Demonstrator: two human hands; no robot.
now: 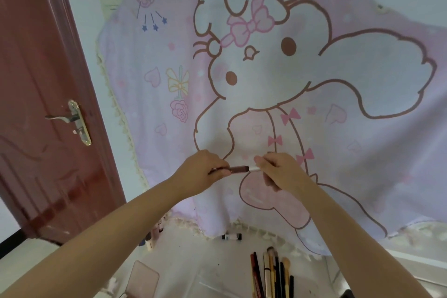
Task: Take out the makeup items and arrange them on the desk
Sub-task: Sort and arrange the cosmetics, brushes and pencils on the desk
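Both arms raised and stretched forward, hands close together in front of the cartoon cloth (302, 94). Left hand (202, 172) curled round a slim brown makeup tube (238, 169), thumb and fingers pinching its left end. Right hand (281, 172) pinching the pale wand (254, 168) at the tube's right end, fingers bent. Tube held level, long axis running left to right, across the cloth's lower middle. Below the cloth, a row of brushes and pencils (272, 273) on the desk (193, 256), lengthwise toward the cloth.

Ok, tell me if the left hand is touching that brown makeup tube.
Touching. The head view shows the left hand with its fingers curled round one end of the brown makeup tube, held up in front of the cartoon cloth.
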